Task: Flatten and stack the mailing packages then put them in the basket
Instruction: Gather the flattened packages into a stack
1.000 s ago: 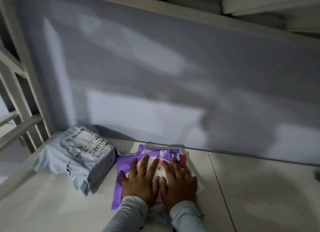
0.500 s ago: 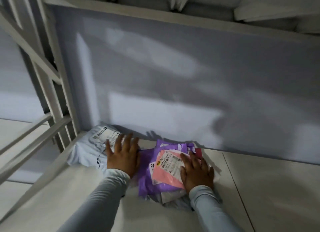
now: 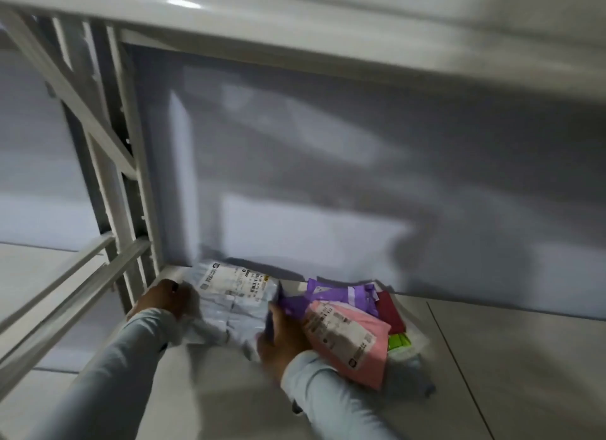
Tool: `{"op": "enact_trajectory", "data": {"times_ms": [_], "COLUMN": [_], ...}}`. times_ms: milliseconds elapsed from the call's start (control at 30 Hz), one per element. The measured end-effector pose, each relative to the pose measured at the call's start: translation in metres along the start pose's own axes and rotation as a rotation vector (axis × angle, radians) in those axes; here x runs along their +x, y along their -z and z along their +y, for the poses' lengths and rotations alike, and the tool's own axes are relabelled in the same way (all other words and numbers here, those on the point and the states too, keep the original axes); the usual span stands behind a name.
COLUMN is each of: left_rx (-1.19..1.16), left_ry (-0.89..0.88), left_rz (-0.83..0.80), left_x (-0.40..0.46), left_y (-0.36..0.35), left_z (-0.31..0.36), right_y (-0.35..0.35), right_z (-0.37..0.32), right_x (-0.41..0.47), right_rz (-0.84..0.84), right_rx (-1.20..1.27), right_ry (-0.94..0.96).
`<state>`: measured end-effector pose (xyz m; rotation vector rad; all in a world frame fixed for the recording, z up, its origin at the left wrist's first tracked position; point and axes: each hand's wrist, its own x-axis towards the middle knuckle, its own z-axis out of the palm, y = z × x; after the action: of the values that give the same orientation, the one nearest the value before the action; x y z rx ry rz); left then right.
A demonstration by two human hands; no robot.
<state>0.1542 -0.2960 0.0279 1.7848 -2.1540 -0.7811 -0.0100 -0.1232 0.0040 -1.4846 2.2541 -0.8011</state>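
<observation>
Fingers of the left hand curl over the left edge of a pale grey plastic mailing bag, gripping it; motion blur hides the fingertips themselves. Fingers of the right hand lie at the left side of a stack of flattened mailers, against a purple plastic mailer; whether they pinch it or only press against it cannot be told through the blur. Both wrists wear light grey long sleeves. Grey bag lies flat on the white shelf surface, near the back left corner, white shipping label facing up, its right edge just beside the stack. Stack sits to the right of the grey bag: pink plastic mailer with printed label on top, tilted, purple mailer under and behind it, a dark red piece and a bright green piece showing at the right edge. White metal shelf frame with rails stands at left; grey back panel behind, shadowed.
</observation>
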Motion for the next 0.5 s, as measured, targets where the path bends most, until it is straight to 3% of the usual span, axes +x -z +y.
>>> {"op": "enact_trajectory", "data": {"times_ms": [67, 167, 233, 367, 500], "left_rx": [-0.058, -0.376, -0.559, -0.965, -1.187], "left_ry": [0.001, 0.1, 0.162, 0.184, 0.092], "left_rz": [-0.017, 0.056, -0.006, -0.184, -0.385], "left_x": [-0.011, -0.017, -0.018, -0.041, -0.056], "left_y": [0.001, 0.008, 0.013, 0.024, 0.018], "left_z": [-0.002, -0.025, -0.034, -0.025, -0.012], "right_y": [-0.018, -0.027, -0.026, -0.017, 0.012], "right_z": [-0.012, -0.019, -0.018, -0.022, -0.018], "right_x": [0.005, 0.006, 0.001, -0.012, -0.028], "right_rz": [-0.123, -0.031, 0.039, 0.273, 0.357], "right_rx": [0.117, 0.427, 0.593, 0.856, 0.817], "right_ry": [-0.127, -0.253, -0.331, -0.263, -0.191]}}
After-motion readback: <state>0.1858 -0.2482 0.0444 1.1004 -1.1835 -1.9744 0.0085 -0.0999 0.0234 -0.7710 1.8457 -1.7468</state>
